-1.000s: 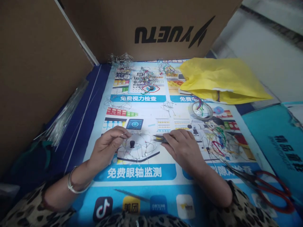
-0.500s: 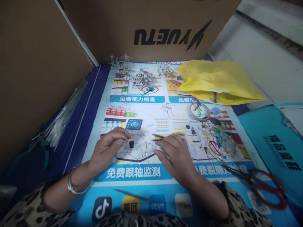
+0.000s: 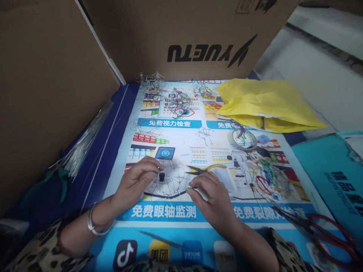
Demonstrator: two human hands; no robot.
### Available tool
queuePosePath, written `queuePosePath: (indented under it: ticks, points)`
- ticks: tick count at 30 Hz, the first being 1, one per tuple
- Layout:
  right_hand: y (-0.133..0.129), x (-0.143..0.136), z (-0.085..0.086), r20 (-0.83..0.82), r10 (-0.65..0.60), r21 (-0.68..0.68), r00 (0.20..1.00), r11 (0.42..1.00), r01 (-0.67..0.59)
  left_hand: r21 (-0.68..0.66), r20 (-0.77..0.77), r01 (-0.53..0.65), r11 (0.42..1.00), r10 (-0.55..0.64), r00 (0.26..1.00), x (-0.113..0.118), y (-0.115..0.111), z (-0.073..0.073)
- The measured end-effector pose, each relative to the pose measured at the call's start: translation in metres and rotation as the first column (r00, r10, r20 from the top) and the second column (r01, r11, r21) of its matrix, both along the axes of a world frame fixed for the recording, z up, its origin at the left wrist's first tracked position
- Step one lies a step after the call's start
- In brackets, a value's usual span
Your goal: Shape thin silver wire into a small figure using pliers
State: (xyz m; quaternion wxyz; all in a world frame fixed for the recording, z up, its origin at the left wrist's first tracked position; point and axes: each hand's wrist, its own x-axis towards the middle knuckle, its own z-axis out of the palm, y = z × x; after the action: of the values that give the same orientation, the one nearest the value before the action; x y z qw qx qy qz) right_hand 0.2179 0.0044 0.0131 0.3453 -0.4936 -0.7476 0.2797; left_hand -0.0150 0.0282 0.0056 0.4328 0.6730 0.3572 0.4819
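Observation:
A loose, tangled piece of thin wire (image 3: pixel 178 181) lies between my two hands on the printed sheet. My left hand (image 3: pixel 138 179) pinches a thin wire end at its left side, thumb against forefinger. At the right side, the thumb and forefinger of my right hand (image 3: pixel 212 192) come together on the edge of the wire piece; the wire there is too fine to follow. Just beyond my right hand lie yellow-handled pliers (image 3: pixel 211 169), touched by no fingers that I can see.
Scissors (image 3: pixel 304 224) with red handles lie at right, near a coloured wire tangle (image 3: pixel 266 177). Behind are a tape roll (image 3: pixel 252 145), a yellow bag (image 3: pixel 266 100) and more wire bundles (image 3: pixel 180 100). Straight wires (image 3: pixel 85 147) lie left, beside cardboard (image 3: pixel 51 83).
My right hand has moved down, away from the pliers, and its thumb and forefinger have closed at the wire piece. My left hand keeps its pinch. The view has shifted slightly.

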Motion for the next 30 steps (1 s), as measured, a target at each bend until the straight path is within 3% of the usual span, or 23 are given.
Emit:
queuePosePath:
  ticks: [16, 30]
  points:
    - [0.0008, 0.0015, -0.001, -0.068, 0.018, 0.079, 0.998, 0.997, -0.012, 0.039, -0.093, 0.021, 0.999, -0.017, 0.996, 0.0006, 0.0002, 0.0043]
    - [0.0038, 0.001, -0.0023, -0.075, -0.004, -0.009, 0.997, 1.0, 0.004, 0.086, -0.207, -0.125, 0.988, 0.14, 0.968, 0.0006, 0.0002, 0.0016]
